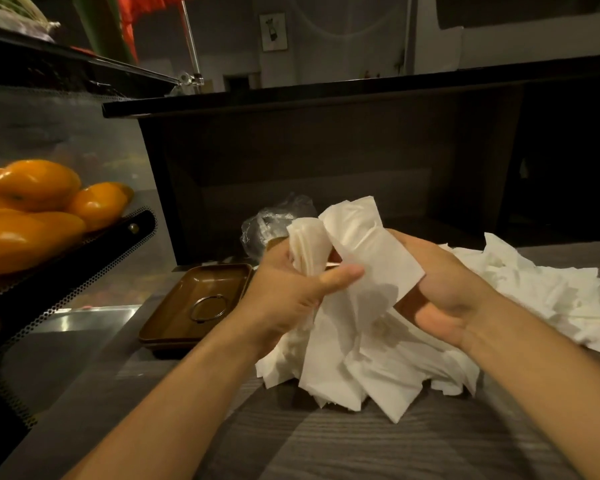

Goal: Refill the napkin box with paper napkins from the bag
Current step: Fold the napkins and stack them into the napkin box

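1. L hand [291,289]: fingers + thumb curled round a folded bunch of napkins [303,249], held upright above the counter [326,445]. Thumb lies across the front of the bunch.
2. R hand [444,289]: palm up, fingers curled under loose napkin sheets [371,258] that drape over it; grip on them is there, but fingertips hidden by paper.
3. Both hands close together, just above the napkin pile [378,368].
4. Pile: white sheets, messy, lying on the grey wood-grain counter; spreads out to the R [551,292], well past the R wrist.
5. Clear plastic bag [274,220]: crumpled, behind the hands, against the dark cabinet [326,161].
6. Napkin box: cannot tell which item it is; not identified.
7. Brown tray [187,306] left of the pile, w/ metal ring [208,307] lying inside it.
8. Far L: oranges [32,202] in a dark perforated basket [84,271].
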`<state>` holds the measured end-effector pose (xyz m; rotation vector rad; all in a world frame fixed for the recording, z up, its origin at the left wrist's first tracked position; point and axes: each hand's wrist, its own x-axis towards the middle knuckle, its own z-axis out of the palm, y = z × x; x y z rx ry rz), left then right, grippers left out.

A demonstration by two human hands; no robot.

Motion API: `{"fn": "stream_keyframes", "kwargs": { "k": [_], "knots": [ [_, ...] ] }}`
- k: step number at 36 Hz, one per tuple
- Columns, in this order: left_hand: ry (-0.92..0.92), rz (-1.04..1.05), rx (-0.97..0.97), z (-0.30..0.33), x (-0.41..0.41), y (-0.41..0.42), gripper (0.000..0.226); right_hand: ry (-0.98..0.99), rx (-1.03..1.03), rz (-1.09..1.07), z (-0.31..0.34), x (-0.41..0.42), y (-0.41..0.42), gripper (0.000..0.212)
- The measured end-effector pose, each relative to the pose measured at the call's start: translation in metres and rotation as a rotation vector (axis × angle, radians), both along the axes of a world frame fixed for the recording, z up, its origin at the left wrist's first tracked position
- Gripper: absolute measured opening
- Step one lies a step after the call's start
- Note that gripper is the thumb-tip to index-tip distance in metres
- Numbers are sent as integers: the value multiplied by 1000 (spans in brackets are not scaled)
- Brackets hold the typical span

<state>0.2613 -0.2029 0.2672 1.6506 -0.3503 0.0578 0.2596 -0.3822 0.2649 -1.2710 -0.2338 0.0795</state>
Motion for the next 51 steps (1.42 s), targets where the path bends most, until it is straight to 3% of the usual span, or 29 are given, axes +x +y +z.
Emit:
{"fn": "stream_keyframes", "kwargs": {
  "k": [4, 12, 17, 20, 24, 26, 28, 30, 31, 33, 35, 39, 47, 51],
  "knots": [
    [-57, 0, 93, -7, 4, -3, 41, 11, -50, -89, -2, 4, 4, 26],
    [-76, 27, 127, -16, 14, 10, 36, 38, 78, -236, 8, 8, -11, 23],
    [-47, 89, -146, -7, 14, 11, 25, 103, 105, -191, 8, 5, -14, 29],
    [-31, 71, -327, -1, 13, 14, 30, 98, 64, -50, 9, 0, -14, 30],
    [15, 73, -500, 1, 13, 15, 17, 18, -19, 179, 12, -8, -13, 18],
    [46, 66, -559, 1, 15, 16, 24, 7, -66, 245, 13, -10, -13, 18],
    [95, 87, -617, 1, 17, 18, 49, 7, -105, 294, 12, -8, -15, 30],
    [144, 73, -686, 1, 19, 20, 72, -31, -211, 316, 11, -8, -14, 17],
    [157, 48, -729, 1, 21, 20, 75, -63, -288, 302, 9, -8, -12, 8],
    [168, 36, -769, 1, 22, 18, 68, -120, -412, 226, 7, -8, -4, 13],
    [173, 48, -736, 2, 22, 16, 61, -151, -407, 150, 4, -5, 2, 25],
    [207, 1, -715, 5, 19, 15, 58, -224, -412, -31, -1, 0, 3, 4],
    [148, -274, -558, 12, 7, 20, 40, -411, -624, -296, -11, 8, -2, 2],
    [178, -209, -612, 19, 4, 20, 45, -471, -615, -304, -12, 7, -2, 16]
  ]
}}
